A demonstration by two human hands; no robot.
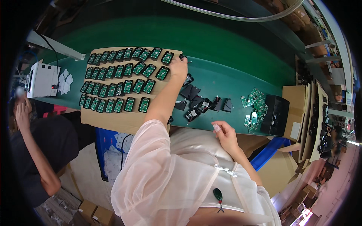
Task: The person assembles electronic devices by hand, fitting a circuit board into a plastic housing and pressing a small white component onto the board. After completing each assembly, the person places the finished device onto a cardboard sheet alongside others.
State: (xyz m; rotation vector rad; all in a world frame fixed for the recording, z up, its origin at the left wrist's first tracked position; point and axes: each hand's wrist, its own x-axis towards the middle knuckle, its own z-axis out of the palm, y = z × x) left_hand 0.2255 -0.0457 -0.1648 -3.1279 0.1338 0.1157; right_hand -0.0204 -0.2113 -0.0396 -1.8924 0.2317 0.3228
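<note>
- Reaching far across the green worktop (pixel 233 49), our left hand (pixel 178 64) sits at the far right corner of the cardboard sheet (pixel 113 120), fingers curled down onto a small black casing (pixel 183 57) that shows just past the knuckles.
- We cannot tell whether the casing is gripped or only touched; most of it is hidden under the hand.
- Just left of that hand lie the rows of black casings with green boards (pixel 120 79), filling the sheet from its far edge toward the near one; the nearest filled casing (pixel 167 57) is just beside the fingers.
- Our right hand (pixel 223 132) rests at the near edge of the worktop, loosely curled with the thumb up, holding nothing we can see.
- Between the two hands sits a loose pile of empty black casings (pixel 200 102), close to the right hand but not touching it.
- Farther right lie a heap of green circuit boards (pixel 255 101) and a black box (pixel 276 115), near the worktop's right end.
</note>
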